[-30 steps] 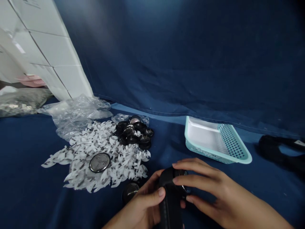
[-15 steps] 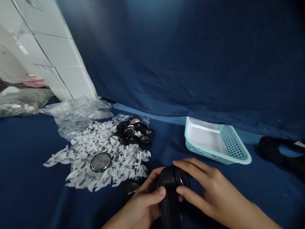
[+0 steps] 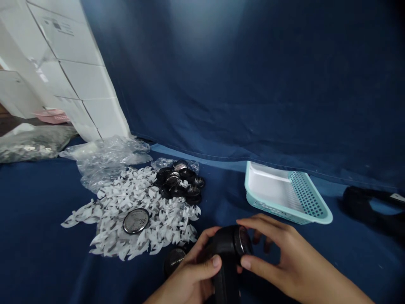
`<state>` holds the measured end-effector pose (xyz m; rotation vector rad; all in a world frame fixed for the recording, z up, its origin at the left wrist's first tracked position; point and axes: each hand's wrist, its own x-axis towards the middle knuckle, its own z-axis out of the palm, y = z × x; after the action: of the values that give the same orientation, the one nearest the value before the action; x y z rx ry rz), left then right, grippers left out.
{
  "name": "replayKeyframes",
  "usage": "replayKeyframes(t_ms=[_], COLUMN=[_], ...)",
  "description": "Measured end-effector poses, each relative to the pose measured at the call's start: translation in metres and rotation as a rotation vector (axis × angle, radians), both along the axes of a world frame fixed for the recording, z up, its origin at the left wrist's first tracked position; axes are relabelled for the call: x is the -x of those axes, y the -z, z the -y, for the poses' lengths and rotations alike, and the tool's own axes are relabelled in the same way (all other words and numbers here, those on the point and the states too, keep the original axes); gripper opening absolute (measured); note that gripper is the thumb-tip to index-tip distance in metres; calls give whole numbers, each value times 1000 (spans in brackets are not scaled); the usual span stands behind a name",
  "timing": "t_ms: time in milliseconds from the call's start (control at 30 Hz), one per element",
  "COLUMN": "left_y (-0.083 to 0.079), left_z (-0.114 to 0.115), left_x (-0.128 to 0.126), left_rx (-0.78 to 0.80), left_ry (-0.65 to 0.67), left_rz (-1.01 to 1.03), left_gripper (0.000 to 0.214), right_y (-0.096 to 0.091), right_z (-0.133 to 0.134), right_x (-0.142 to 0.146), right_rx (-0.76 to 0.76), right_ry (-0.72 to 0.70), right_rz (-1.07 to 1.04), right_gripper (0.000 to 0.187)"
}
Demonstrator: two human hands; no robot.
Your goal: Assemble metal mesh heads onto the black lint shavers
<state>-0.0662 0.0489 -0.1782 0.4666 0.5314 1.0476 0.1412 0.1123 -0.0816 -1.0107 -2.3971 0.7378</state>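
Observation:
My left hand point(image 3: 198, 270) is wrapped round the handle of a black fabric shaver point(image 3: 226, 245), its thumb along the near side. At the shaver's round, metal-rimmed head point(image 3: 244, 240) is my right hand point(image 3: 278, 249), the thumb at the lower rim and the index finger at the upper edge. Behind my left wrist lies a black round cap point(image 3: 174, 259) with pale lettering, partly hidden. A perforated metal disc with a dark rim point(image 3: 136, 221) rests on a wide heap of small whitish curved pieces point(image 3: 107, 236). More black-rimmed round covers point(image 3: 179, 192) are piled behind that heap.
A light-blue perforated basket point(image 3: 284, 217) stands at back right. Beyond it hangs a dark blue cloth point(image 3: 253, 84). Clear plastic bags point(image 3: 107, 154) lie behind the heap, near white boxes point(image 3: 98, 114). A black strap-like object point(image 3: 357, 207) is at far right.
The shaver's head has turned to show more of its metal-rimmed front. My right fingers have loosened and spread a little around it. Everything sits slightly lower in the view.

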Motion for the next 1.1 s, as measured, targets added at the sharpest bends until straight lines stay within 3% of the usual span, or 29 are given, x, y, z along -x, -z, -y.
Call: replayKeyframes(t_ms=[400,900,1100], left_y=[-8,-1,-3], left_z=[2,0,-2], left_x=[-1,-1,-2], left_rx=[39,48,41], left_ry=[6,24,25], left_rz=[-58,-9,25], left_gripper=[44,45,43], right_y=[-5,-3,-1], right_z=[2,4,5], right_x=[2,1,1], right_rx=[-65,-138,-101], right_ry=[-57,-96,-120], right_rz=[17,78,89], right_gripper=[52,57,60])
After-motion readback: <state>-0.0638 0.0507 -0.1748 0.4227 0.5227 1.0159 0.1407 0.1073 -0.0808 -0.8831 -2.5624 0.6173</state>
